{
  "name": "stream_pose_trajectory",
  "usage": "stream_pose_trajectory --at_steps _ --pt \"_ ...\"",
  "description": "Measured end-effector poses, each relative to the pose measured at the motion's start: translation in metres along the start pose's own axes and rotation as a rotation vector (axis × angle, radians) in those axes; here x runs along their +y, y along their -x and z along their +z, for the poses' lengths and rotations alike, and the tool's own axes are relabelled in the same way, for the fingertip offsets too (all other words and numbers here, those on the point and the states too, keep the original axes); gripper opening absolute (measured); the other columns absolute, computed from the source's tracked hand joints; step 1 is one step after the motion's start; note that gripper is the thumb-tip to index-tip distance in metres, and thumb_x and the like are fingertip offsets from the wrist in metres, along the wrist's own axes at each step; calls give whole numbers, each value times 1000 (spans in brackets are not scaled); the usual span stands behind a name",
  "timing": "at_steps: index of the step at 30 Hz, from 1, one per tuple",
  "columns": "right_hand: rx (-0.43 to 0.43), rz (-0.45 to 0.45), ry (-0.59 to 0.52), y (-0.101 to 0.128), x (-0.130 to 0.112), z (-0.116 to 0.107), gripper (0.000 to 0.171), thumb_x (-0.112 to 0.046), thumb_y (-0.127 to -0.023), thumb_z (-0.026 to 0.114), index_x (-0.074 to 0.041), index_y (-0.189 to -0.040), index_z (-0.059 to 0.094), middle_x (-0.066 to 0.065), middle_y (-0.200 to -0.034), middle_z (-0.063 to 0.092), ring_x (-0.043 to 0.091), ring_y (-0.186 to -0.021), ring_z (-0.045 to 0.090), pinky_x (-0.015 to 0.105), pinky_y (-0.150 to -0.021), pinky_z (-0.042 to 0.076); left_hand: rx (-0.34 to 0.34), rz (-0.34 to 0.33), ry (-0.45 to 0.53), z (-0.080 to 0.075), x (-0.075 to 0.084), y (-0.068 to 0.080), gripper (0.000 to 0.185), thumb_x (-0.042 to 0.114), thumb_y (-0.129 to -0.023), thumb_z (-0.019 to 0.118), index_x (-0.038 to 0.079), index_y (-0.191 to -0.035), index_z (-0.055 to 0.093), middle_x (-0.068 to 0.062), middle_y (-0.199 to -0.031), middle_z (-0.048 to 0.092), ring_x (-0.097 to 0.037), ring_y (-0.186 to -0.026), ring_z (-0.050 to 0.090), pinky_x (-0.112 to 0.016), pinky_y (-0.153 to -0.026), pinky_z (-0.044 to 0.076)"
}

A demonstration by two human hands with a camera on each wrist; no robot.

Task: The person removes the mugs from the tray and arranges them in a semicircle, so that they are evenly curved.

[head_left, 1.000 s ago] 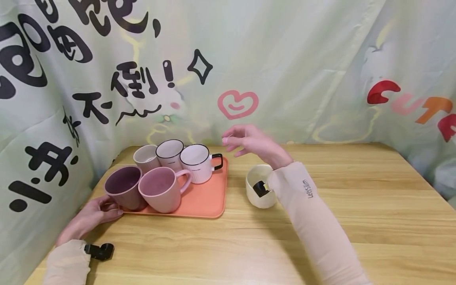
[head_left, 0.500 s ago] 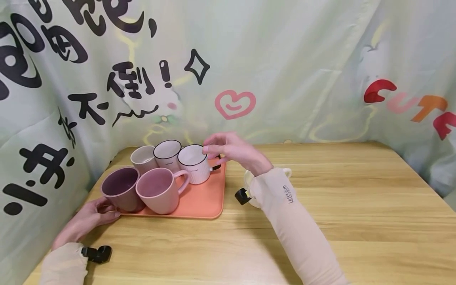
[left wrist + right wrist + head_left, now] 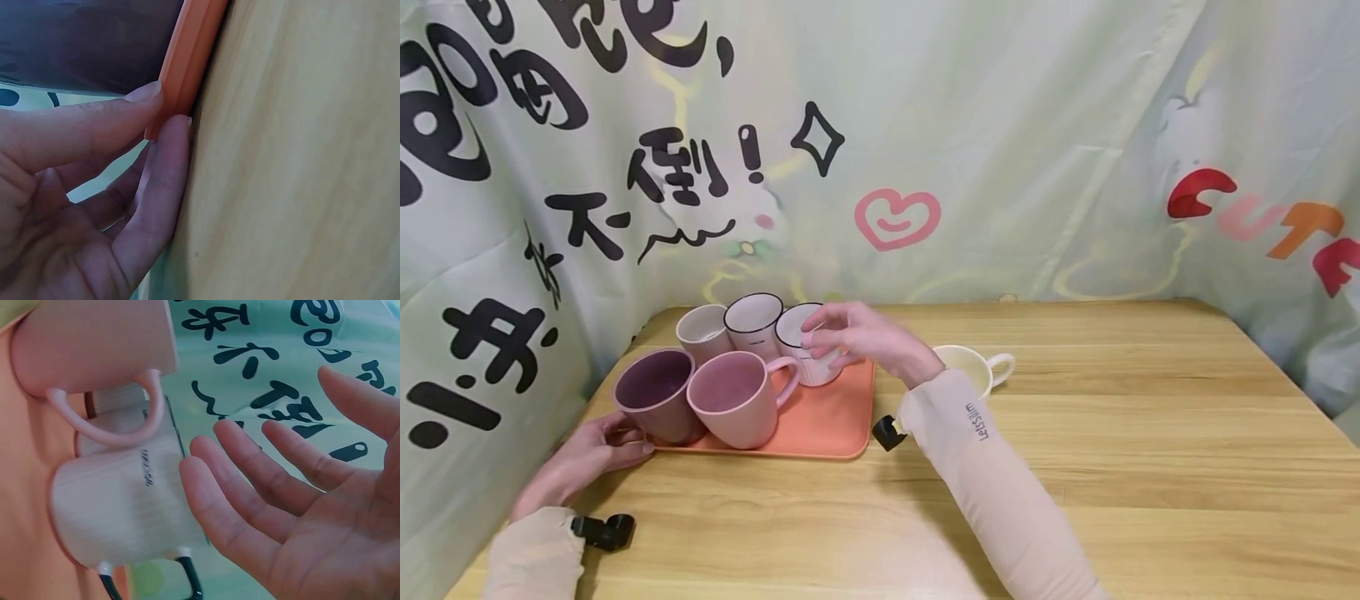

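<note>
At the near left corner of the orange tray (image 3: 842,429), my left hand (image 3: 580,460) pinches the rim between thumb and fingers, as the left wrist view shows on the tray edge (image 3: 190,62). My right hand (image 3: 874,343) hovers by the white ribbed mug (image 3: 820,372) with a black rim, its fingers spread and holding nothing. That mug's black handle (image 3: 192,575) shows in the right wrist view, but my hand hides it in the head view. A pink mug (image 3: 733,414) and a dark purple mug (image 3: 662,418) stand at the tray's front.
A second black-rimmed white mug (image 3: 754,327) and a pale ribbed cup (image 3: 703,333) stand at the tray's back. Right of the tray, a cream cup (image 3: 966,367) sits on the wooden table (image 3: 1150,433), partly behind my right arm. A printed curtain (image 3: 1000,167) borders the table.
My right hand has moved left and lowered, from above the cream cup to beside the black-rimmed mug. More of the cream cup's handle shows. The left hand keeps its place on the tray.
</note>
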State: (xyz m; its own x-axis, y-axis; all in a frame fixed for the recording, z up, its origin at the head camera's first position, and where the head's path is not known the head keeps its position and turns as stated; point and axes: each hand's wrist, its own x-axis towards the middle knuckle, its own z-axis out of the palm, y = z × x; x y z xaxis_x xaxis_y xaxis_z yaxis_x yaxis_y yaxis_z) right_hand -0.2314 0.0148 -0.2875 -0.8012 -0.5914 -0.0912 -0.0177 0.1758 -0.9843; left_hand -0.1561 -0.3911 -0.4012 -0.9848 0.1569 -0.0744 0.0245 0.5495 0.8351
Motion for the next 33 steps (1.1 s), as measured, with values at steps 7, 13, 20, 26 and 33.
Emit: stream_pose_trajectory --at_steps 7,13,20,26,33 --pt "-62 -9 -8 -5 8 9 38 -8 -99 64 8 -132 57 16 -116 64 41 -101 63 49 -86 58 -11 -9 29 -1 -1 0 47 -6 -92 68 -27 -127 44 -23 -113 68 3 -90 63 -19 -76 56" --pt "-92 -1 7 -8 11 13 38 -12 -101 61 7 -134 56 18 -123 62 44 -111 61 42 -86 58 -8 -2 6 -1 1 0 45 -4 -92 69 -25 -125 47 -22 -112 69 3 -89 63 -18 -76 55" --pt "-124 6 26 -10 13 16 33 -18 -105 56 4 -129 59 18 -120 62 41 -114 59 48 -96 52 -10 21 6 -1 1 0 43 -5 -91 70 -25 -123 49 -21 -110 69 2 -90 64 -18 -76 54" --pt "-166 -9 41 -10 16 18 32 -17 -105 55 6 -127 58 11 -92 60 23 -88 57 29 -80 51 -10 15 -6 -1 2 0 45 -3 -91 70 -24 -125 49 -26 -113 68 3 -91 63 -18 -77 54" --pt "-103 -38 67 -9 21 24 28 -11 -104 54 9 -123 58 11 -86 58 24 -85 56 27 -76 49 -3 4 -21 1 3 2 46 -3 -91 70 -24 -125 49 -32 -115 65 3 -91 63 -18 -77 54"
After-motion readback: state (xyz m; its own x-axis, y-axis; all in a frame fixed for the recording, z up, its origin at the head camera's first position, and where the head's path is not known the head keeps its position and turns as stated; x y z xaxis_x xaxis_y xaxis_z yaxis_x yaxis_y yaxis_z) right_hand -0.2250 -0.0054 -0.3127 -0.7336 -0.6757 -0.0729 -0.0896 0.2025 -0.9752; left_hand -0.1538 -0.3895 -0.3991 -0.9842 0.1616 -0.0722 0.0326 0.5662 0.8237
